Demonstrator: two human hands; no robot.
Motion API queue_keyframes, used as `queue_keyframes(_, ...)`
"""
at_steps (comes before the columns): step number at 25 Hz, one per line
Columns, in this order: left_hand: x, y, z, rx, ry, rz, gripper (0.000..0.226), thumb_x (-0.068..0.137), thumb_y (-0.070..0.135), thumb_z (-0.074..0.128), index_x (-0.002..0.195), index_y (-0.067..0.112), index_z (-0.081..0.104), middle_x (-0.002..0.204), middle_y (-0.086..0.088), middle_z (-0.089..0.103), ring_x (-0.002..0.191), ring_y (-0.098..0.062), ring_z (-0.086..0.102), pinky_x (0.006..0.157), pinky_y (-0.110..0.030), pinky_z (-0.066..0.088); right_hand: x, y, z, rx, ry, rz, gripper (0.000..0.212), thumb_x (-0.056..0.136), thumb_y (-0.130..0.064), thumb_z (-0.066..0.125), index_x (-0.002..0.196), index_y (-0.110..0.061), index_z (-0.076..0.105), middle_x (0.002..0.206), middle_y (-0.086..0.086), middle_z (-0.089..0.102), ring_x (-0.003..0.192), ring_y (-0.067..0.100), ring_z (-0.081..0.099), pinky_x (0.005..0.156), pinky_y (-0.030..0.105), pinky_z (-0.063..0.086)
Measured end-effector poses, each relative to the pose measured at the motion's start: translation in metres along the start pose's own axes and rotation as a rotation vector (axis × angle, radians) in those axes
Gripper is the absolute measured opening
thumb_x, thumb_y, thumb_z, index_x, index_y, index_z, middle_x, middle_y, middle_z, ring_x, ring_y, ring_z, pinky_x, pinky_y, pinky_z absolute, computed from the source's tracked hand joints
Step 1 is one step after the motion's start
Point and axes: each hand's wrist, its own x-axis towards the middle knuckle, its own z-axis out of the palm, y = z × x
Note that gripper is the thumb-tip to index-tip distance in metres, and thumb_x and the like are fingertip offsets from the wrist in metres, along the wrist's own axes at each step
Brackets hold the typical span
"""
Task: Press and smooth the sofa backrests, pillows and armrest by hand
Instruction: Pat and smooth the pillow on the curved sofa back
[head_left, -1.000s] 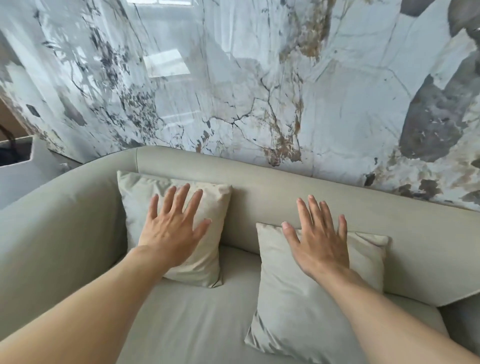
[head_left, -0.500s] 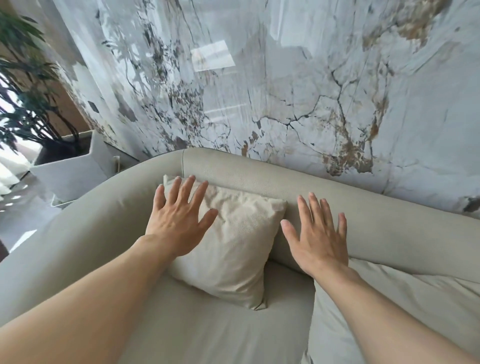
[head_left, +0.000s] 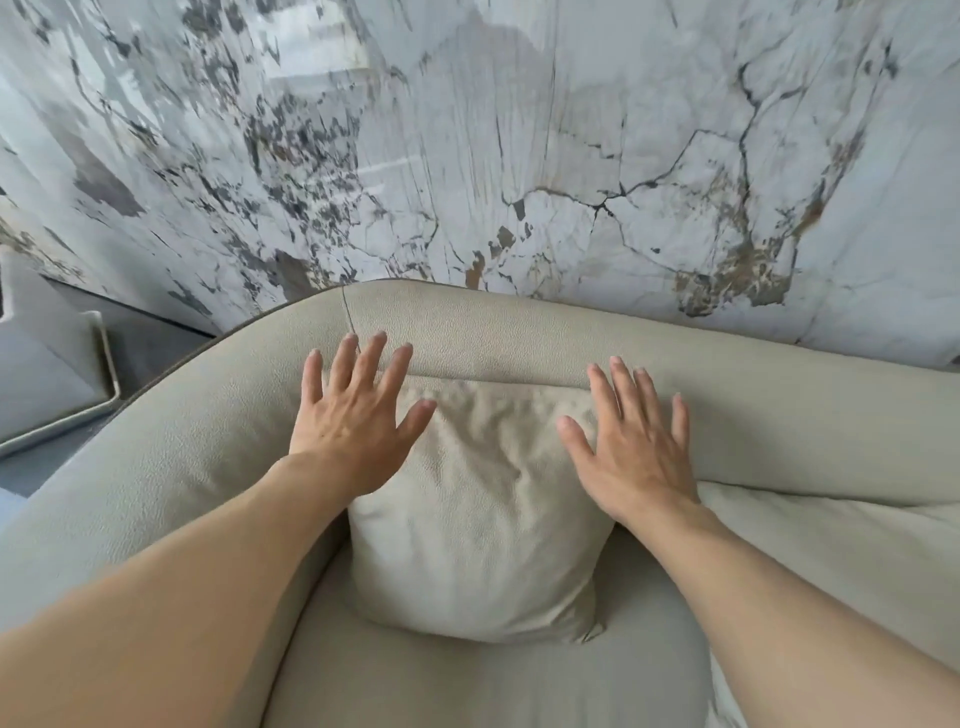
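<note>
left hand (head_left: 358, 431): flat, palm down, fingers spread wide, gripping nothing; sits over the top-left corner of the pillow, fingertips up on the backrest near its seam; contact vs hover can't be told
right hand (head_left: 636, 449): flat, palm down, fingers splayed, nothing held; over the top-right corner of the pillow, fingertips reach onto the backrest; contact can't be confirmed
pillow (head_left: 483, 514): beige, pebbly texture, square; stands leaning against the backrest in the sofa corner, between the two hands; lower edge rests on the seat; surface lightly dimpled near the top
backrest (head_left: 519, 332): grey-beige, rounded top roll, runs left to right behind the pillow; vertical seam just above the left hand's fingers
armrest (head_left: 171, 457): same upholstery, curves down from the backrest on the left side; left forearm crosses over it
seat cushion (head_left: 467, 686): grey-beige, below the pillow, between both forearms
second pillow (head_left: 831, 545): paler fabric, only partly in view at right edge, lying beside the right forearm, touching the backrest
wall (head_left: 519, 130): glossy marble-look panel, white with dark and brown veins, directly behind the sofa
planter (head_left: 57, 384): pale grey box, far left on the floor, beside the armrest, cut off by frame edge
forearms: both bare, reaching in from the bottom corners
</note>
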Motion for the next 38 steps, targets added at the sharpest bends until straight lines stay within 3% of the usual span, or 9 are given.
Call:
queue_keyframes(9, 0.061, -0.033, 0.053, -0.059, 0.001, 0.118, 0.079, 0.080, 0.073, -0.004, 0.149, 0.034, -0.002, 0.161, 0.000, -0.003, 0.146, -0.023, -0.010, 0.116, -0.049, -0.011, 0.041, -0.042, 0.037, -0.064, 0.003, 0.085, 0.074, 0.083, -0.068, 0.006, 0.149, -0.036, 0.000, 0.161, -0.009, -0.005, 0.145, 0.011, -0.011, 0.111, 0.045, -0.015)
queue_keyframes(12, 0.074, -0.016, 0.068, -0.159, 0.012, 0.111, 0.079, 0.080, 0.075, -0.001, 0.149, 0.037, -0.003, 0.161, 0.003, -0.004, 0.146, -0.020, -0.013, 0.116, -0.047, -0.013, 0.051, -0.034, 0.048, -0.063, 0.000, 0.105, 0.073, 0.082, -0.069, 0.004, 0.147, -0.039, -0.011, 0.160, -0.011, -0.012, 0.144, 0.010, -0.016, 0.113, 0.045, -0.015)
queue_keyframes(16, 0.083, -0.004, 0.097, -0.119, 0.086, 0.134, 0.076, 0.084, 0.075, 0.003, 0.149, 0.037, -0.007, 0.161, 0.001, -0.006, 0.145, -0.020, -0.016, 0.116, -0.048, -0.011, 0.060, -0.023, 0.074, -0.085, 0.016, 0.104, 0.068, 0.085, -0.068, -0.003, 0.141, -0.039, -0.027, 0.156, -0.009, -0.024, 0.142, 0.013, -0.023, 0.115, 0.050, -0.011)
queue_keyframes(20, 0.088, 0.002, 0.116, -0.075, 0.134, 0.106, 0.076, 0.088, 0.070, 0.012, 0.151, 0.031, -0.004, 0.161, -0.004, -0.004, 0.146, -0.025, -0.015, 0.115, -0.052, -0.010, 0.063, -0.024, 0.098, -0.061, 0.156, 0.095, 0.071, 0.091, -0.061, 0.017, 0.150, -0.026, -0.003, 0.160, 0.000, -0.003, 0.147, 0.024, -0.005, 0.115, 0.056, 0.005)
queue_keyframes(23, 0.090, 0.005, 0.118, -0.057, 0.144, 0.114, 0.077, 0.088, 0.068, 0.015, 0.151, 0.028, -0.004, 0.161, -0.005, -0.004, 0.146, -0.028, -0.013, 0.115, -0.055, -0.009, 0.066, -0.023, 0.106, -0.053, 0.217, 0.097, 0.072, 0.090, -0.057, 0.028, 0.151, -0.022, 0.012, 0.160, 0.005, 0.011, 0.147, 0.028, 0.003, 0.114, 0.059, 0.007)
queue_keyframes(38, 0.152, 0.008, 0.132, -0.035, 0.224, 0.158, 0.080, 0.086, 0.065, 0.026, 0.151, 0.027, 0.001, 0.161, -0.007, 0.004, 0.146, -0.030, -0.006, 0.114, -0.056, -0.007, 0.119, -0.017, 0.123, -0.062, 0.289, 0.133, 0.073, 0.089, -0.058, 0.029, 0.151, -0.023, 0.012, 0.160, 0.005, 0.011, 0.147, 0.027, 0.001, 0.114, 0.057, 0.003)
